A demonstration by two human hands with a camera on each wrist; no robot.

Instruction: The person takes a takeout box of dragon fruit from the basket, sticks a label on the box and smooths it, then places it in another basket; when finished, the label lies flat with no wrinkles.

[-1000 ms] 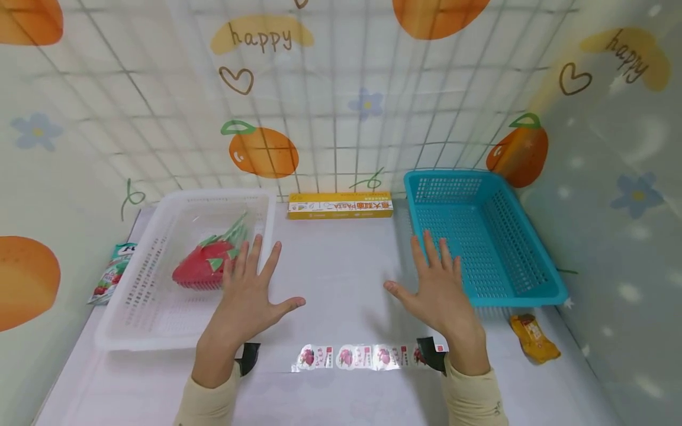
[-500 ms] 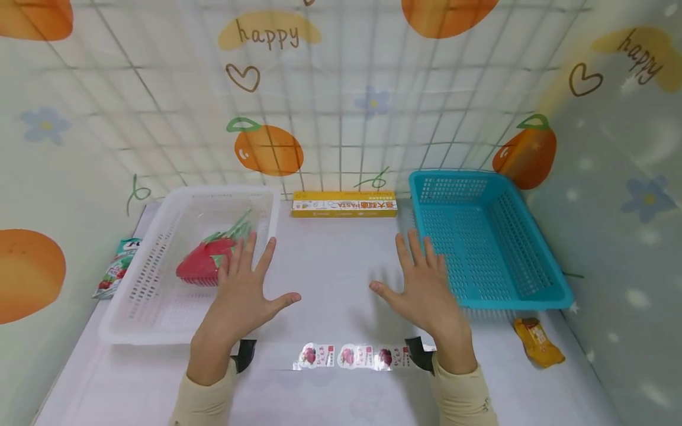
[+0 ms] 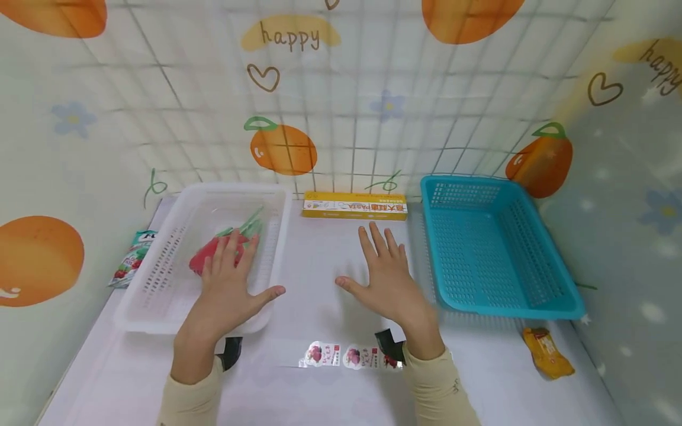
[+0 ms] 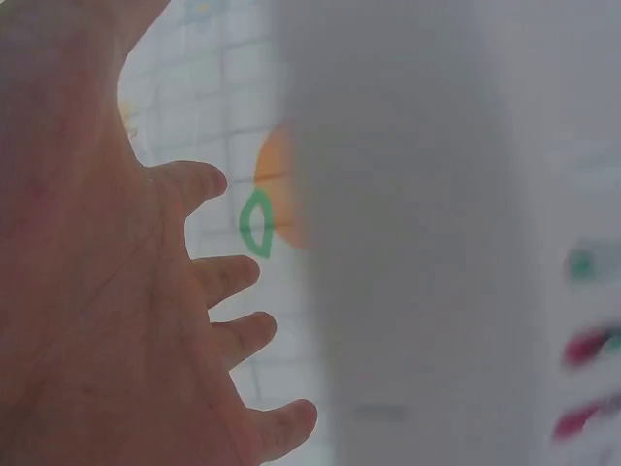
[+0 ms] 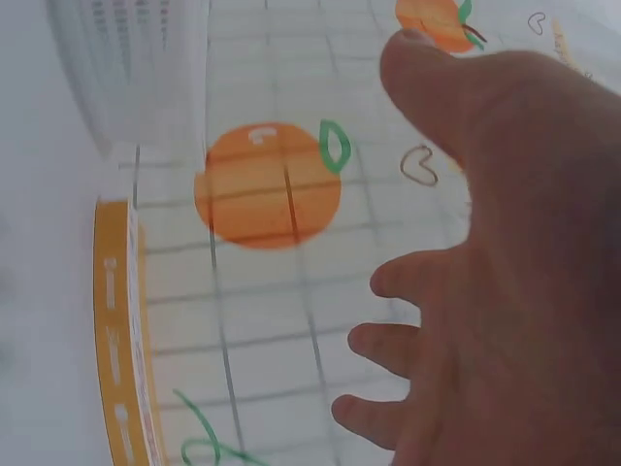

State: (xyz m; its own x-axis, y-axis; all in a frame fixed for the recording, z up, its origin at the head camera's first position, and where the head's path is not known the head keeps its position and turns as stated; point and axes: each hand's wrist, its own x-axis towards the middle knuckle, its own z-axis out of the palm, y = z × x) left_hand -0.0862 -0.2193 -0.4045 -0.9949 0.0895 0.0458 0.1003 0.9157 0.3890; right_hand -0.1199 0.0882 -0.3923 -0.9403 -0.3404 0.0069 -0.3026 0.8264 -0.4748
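Observation:
My left hand (image 3: pixel 224 296) is over the right front part of the white basket (image 3: pixel 149 322), its fingers spread and holding nothing. In the basket lies a red item with green leaf-like parts (image 3: pixel 205 255), partly hidden behind the fingers; its exact kind is unclear. My right hand (image 3: pixel 393 290) hovers over the table between the two baskets, fingers spread, with nothing in it. Bare palms and separated fingers show in the left wrist view and the right wrist view. Beyond the right hand lies a yellow and white pasta box (image 3: pixel 354 206).
A blue basket (image 3: pixel 498 312) stands at the right, with a yellow-orange packet (image 3: pixel 547 354) in front of it. A green snack packet (image 3: pixel 132 260) lies left of the white basket. Shiny fruit stickers (image 3: pixel 323 354) run along the near table. A printed curtain over a grid closes the back.
Both hands have shifted left, the right one away from the blue basket and the left further over the white basket. The head view has turned slightly, so the surroundings appear further right.

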